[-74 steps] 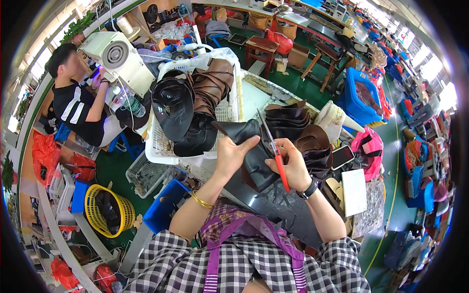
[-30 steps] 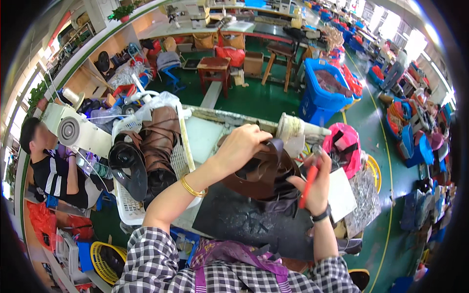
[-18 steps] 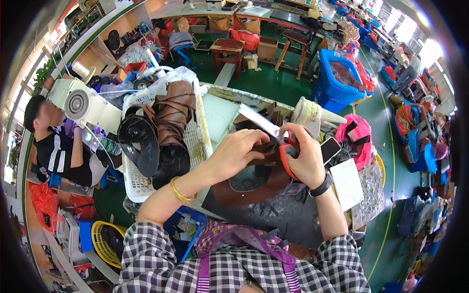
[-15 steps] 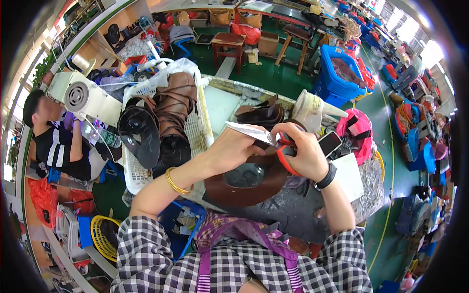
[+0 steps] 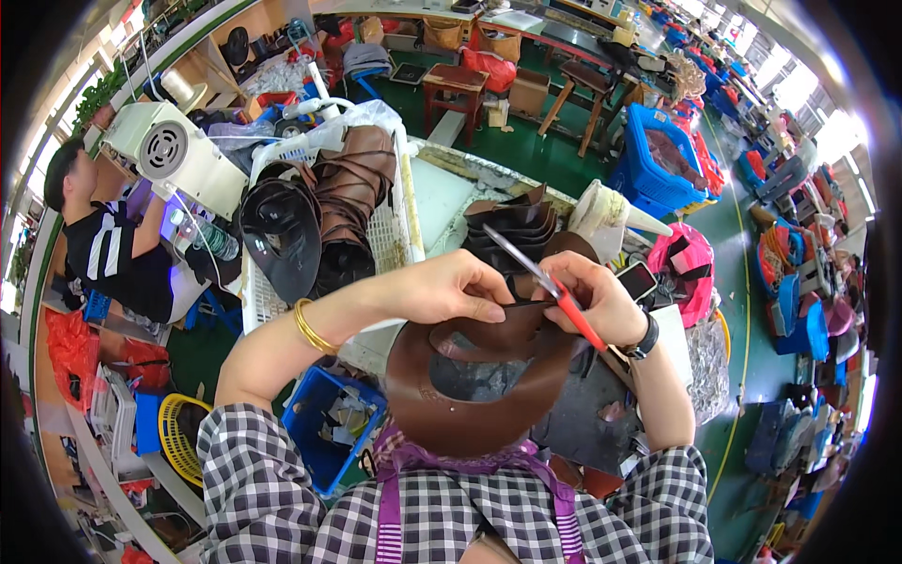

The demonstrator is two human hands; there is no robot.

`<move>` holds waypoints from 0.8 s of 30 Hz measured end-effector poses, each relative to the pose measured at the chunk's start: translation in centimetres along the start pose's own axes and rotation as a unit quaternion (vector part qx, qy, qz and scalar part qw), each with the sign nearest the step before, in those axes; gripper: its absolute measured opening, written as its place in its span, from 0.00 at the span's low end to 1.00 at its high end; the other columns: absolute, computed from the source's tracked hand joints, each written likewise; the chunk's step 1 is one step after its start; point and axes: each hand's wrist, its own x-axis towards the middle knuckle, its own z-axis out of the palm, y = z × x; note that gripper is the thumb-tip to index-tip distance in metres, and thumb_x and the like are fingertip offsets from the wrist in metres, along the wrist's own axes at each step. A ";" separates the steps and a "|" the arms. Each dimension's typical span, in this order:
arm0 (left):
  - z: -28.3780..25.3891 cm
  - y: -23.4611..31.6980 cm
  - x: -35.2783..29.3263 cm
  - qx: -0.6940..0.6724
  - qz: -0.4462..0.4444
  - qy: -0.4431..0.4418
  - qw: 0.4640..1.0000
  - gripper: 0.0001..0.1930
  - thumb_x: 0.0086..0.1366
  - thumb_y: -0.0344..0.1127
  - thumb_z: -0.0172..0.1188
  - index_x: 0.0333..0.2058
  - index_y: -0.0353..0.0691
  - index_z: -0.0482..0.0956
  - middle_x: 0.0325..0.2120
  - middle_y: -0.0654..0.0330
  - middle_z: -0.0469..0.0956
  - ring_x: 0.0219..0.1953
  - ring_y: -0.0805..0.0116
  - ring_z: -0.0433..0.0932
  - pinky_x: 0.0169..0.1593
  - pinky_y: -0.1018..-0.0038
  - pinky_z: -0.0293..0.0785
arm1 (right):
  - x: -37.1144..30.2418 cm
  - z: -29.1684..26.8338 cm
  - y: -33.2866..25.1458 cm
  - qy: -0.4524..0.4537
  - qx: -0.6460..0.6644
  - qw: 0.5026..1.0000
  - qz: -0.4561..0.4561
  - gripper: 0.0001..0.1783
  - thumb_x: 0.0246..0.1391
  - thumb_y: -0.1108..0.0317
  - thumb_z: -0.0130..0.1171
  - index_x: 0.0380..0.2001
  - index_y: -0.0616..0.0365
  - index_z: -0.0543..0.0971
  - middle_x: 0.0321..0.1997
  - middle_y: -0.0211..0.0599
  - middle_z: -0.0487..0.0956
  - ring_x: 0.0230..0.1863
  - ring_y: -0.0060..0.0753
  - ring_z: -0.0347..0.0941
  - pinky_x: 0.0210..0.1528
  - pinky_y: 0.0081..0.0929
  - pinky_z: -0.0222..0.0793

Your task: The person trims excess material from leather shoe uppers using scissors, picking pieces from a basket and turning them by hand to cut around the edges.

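Observation:
A curved brown leather piece point(image 5: 484, 411), with a wide opening in its middle, hangs in front of me above the bench. My left hand point(image 5: 458, 289) pinches its upper edge between thumb and fingers. On the other side, my right hand point(image 5: 601, 303) is closed around a pair of scissors point(image 5: 580, 320) with red handles, while its fingertips also touch the leather edge. The scissors' blades point up and to the left, away from the leather. Beyond my hands lies a stack of folded dark brown leather pieces point(image 5: 507, 226).
Left of the stack, a white plastic basket point(image 5: 410, 202) holds brown leather uppers. A blue bin point(image 5: 305, 390) of scraps stands below. Right of my hands are a phone point(image 5: 639, 280), a pink bag point(image 5: 691, 273) and a white cone point(image 5: 601, 211). A co-worker point(image 5: 117, 235) sits at far left beside a machine point(image 5: 178, 155).
The leather piece has been raised off the bench toward me. My left hand now grips its edge, and the scissors have swung to lie along my right hand. The view has shifted slightly.

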 end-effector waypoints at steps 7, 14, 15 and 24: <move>-7.8 -0.3 5.4 0.300 0.139 0.481 0.812 0.07 0.57 0.31 0.58 0.33 0.34 0.78 0.25 0.53 0.79 0.28 0.61 0.80 0.31 0.70 0.72 | -4.1 -5.0 6.7 0.329 0.071 0.936 0.104 0.21 0.52 0.73 0.59 0.48 0.62 0.67 0.31 0.32 0.78 0.32 0.22 0.75 0.29 0.17 0.69; -15.8 -2.1 14.2 0.459 0.232 0.426 0.744 0.09 0.56 0.30 0.59 0.37 0.39 0.79 0.25 0.52 0.77 0.30 0.58 0.78 0.34 0.67 0.71 | -9.9 -5.2 10.9 0.371 0.114 0.913 0.123 0.22 0.49 0.79 0.59 0.49 0.63 0.68 0.32 0.33 0.76 0.34 0.24 0.75 0.33 0.19 0.70; -16.6 -1.9 14.7 0.575 0.284 0.432 0.634 0.09 0.55 0.30 0.59 0.37 0.42 0.80 0.24 0.54 0.76 0.29 0.59 0.77 0.33 0.67 0.70 | -10.9 -5.4 11.3 0.409 0.123 0.892 0.149 0.21 0.50 0.78 0.59 0.48 0.63 0.68 0.30 0.33 0.77 0.32 0.23 0.75 0.32 0.18 0.70; -15.2 -15.1 21.3 0.557 0.247 0.039 0.792 0.09 0.48 0.23 0.54 0.29 0.41 0.75 0.35 0.58 0.78 0.41 0.59 0.77 0.42 0.67 0.75 | -12.6 -5.8 13.9 0.466 0.166 0.852 0.172 0.17 0.52 0.75 0.57 0.46 0.61 0.69 0.28 0.33 0.77 0.28 0.22 0.76 0.26 0.14 0.68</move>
